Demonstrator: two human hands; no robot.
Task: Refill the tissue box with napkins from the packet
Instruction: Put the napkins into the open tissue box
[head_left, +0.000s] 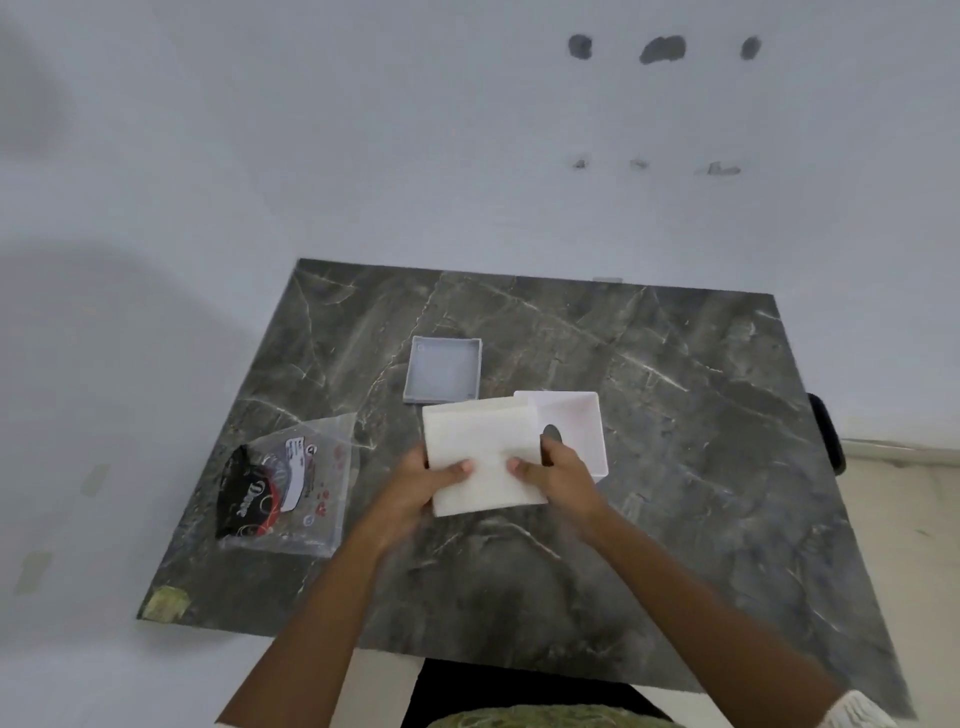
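Observation:
A thick white stack of napkins (480, 449) is held above the middle of the dark marble table (675, 415). My left hand (423, 480) grips its near left edge and my right hand (558, 470) grips its near right edge, thumbs on top. Just behind and right of the stack stands the white tissue box (582, 423), upside down and open, with its oval slot partly showing by my right fingers. The clear plastic napkin packet (291, 486), flattened, lies on the left of the table. The grey box base (443, 370) lies open side up behind the stack.
A white wall runs behind the table. A patch of yellowish tape (165, 603) sits at the table's near left corner. A dark object (827, 432) pokes out past the table's right edge.

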